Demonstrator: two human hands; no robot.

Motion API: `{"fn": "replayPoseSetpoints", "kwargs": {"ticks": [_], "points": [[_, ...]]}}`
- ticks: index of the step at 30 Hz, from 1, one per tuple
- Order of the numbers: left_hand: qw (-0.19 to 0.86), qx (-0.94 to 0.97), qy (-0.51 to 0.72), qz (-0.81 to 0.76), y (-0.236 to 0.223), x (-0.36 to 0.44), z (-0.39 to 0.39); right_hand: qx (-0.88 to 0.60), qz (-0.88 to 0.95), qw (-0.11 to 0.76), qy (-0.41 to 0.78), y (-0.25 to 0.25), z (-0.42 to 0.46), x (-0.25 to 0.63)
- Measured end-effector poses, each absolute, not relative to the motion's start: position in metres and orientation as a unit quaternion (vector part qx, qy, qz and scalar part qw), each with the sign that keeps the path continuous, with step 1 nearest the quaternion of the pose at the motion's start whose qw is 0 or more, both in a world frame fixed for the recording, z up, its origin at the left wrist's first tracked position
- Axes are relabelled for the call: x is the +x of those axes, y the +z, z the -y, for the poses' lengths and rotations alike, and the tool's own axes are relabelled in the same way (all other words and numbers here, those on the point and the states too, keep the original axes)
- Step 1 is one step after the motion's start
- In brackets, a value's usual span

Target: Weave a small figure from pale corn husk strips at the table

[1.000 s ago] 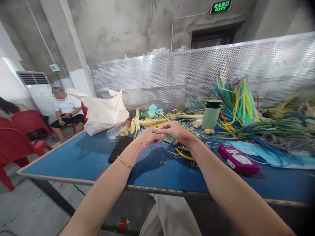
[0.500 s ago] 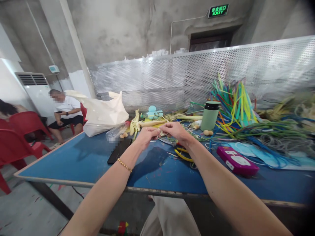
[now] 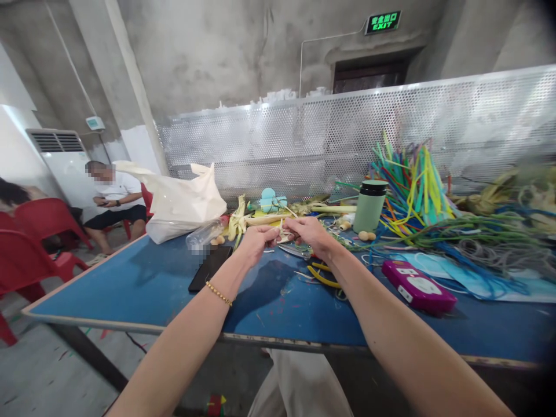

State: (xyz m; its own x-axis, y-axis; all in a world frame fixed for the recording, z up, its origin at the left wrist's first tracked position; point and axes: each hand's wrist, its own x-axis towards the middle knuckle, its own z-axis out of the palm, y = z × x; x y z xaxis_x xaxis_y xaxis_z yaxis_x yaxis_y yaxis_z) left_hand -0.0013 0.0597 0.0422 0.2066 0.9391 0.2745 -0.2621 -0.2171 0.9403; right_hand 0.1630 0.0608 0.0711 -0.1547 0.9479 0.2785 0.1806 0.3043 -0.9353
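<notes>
Over the middle of the blue table (image 3: 143,289), my left hand (image 3: 257,243) and my right hand (image 3: 311,233) meet fingertip to fingertip. Both are closed in a pinch on a small pale strip (image 3: 281,223). It resembles a bit of dried husk, though it is too small to be sure. Pale yellow husk strips (image 3: 264,219) lie just behind the fingers. Under my right wrist are yellow-handled pliers (image 3: 322,277), partly covered by the forearm. A black phone-like slab (image 3: 207,272) rests beside my left wrist, which wears a gold bead bracelet.
At the left stand a white plastic bag (image 3: 186,200) and a clear bottle (image 3: 200,234). To the right are a green flask (image 3: 370,208), a purple box (image 3: 417,286), blue face masks (image 3: 469,275) and heaps of coloured strips (image 3: 428,191). A person (image 3: 124,188) sits beyond the table's left end.
The pale strip shows more clearly between my fingertips, standing up from them. My hands have barely shifted. The seated person's hands have come together.
</notes>
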Motion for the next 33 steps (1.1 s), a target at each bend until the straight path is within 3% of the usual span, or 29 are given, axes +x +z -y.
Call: {"fn": "replayPoseSetpoints", "kwargs": {"ticks": [13,23,30,33], "points": [[0.584,0.542,0.518,-0.311,0.0455,-0.0008,-0.0554,-0.359,0.691,0.501,0.378,0.0675,-0.0605,0.1609],[0.579,0.549,0.520,-0.306,0.0417,-0.0003,-0.0610,-0.385,0.680,0.499,0.374,0.0688,-0.0582,0.1569],[0.579,0.486,0.579,-0.307,0.0459,0.0001,-0.0633,-0.487,0.691,0.491,0.211,0.0682,-0.0647,0.1598],[0.573,0.463,0.598,-0.316,0.0468,0.0008,-0.0644,-0.490,0.711,0.445,0.239,0.0642,-0.0636,0.1589]]}}
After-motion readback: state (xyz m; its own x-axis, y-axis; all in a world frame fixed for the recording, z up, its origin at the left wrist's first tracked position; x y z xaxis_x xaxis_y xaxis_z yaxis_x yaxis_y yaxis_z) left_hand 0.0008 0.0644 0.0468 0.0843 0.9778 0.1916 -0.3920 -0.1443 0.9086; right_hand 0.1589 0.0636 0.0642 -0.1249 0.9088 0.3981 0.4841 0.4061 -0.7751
